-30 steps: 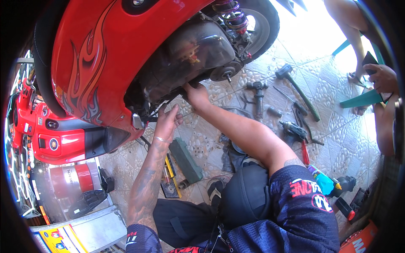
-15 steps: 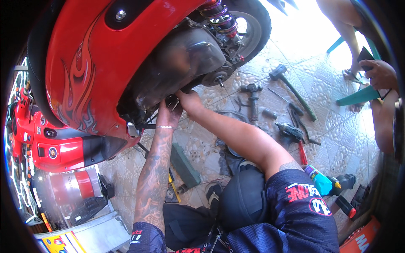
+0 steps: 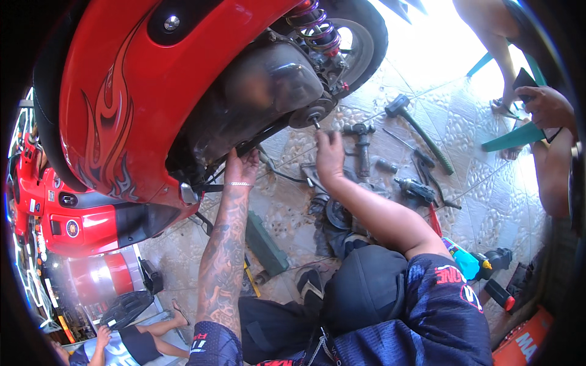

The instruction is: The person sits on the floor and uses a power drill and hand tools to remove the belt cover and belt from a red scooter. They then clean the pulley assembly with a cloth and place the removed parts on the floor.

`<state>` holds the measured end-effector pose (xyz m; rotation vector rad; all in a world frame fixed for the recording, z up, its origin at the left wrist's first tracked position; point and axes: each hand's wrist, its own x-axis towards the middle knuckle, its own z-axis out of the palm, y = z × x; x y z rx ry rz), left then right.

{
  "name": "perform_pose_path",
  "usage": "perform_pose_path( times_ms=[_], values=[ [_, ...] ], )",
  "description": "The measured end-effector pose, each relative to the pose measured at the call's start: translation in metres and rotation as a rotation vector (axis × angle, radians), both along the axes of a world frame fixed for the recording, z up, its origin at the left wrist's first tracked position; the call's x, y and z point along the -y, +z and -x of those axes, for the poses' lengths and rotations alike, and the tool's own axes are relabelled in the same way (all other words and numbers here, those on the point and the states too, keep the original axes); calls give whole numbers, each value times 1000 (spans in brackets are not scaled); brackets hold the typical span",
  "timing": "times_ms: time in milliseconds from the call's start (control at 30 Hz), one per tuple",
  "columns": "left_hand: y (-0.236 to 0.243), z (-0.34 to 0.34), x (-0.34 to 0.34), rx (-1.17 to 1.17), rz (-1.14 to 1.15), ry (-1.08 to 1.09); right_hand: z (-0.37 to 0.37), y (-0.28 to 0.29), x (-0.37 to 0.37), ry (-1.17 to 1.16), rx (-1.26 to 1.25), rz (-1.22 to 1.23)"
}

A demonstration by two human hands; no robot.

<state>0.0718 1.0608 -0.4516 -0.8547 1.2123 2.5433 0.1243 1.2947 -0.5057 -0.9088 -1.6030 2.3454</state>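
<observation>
A red scooter with flame graphics has its dark, glossy engine housing exposed, below a purple coil spring. My left hand is palm up beneath the housing, fingers curled round something I cannot make out at its lower edge. Just below the protruding axle is my right hand, fingers bent but apart, with nothing visible in it. A black hose hangs beside my left hand. A hammer lies on the floor beyond my right hand.
A long-handled mallet, drill, screwdriver and green case lie on the tiles. A seated person holding a dark object is at right; another person is at lower left. A second red scooter stands at left.
My right hand has come out from under the housing and moved right toward the axle. My left hand has reached up under the housing. The hose and the lower-left person have appeared.
</observation>
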Motion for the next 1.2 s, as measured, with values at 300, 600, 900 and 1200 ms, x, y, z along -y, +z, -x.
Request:
perform_pose_path(
  times_ms=[300,600,900,1200],
  values=[
    [3,0,-4,31,18,43,48,25,-54,-71,-29,439],
    [11,-3,-9,38,77,5,74,43,-64,30,33,744],
    [5,-2,-4,30,34,35,56,55,-36,11,-104,446],
    [7,-7,-5,-43,50,-16,60,51,-34,7,-143,410]
  ],
)
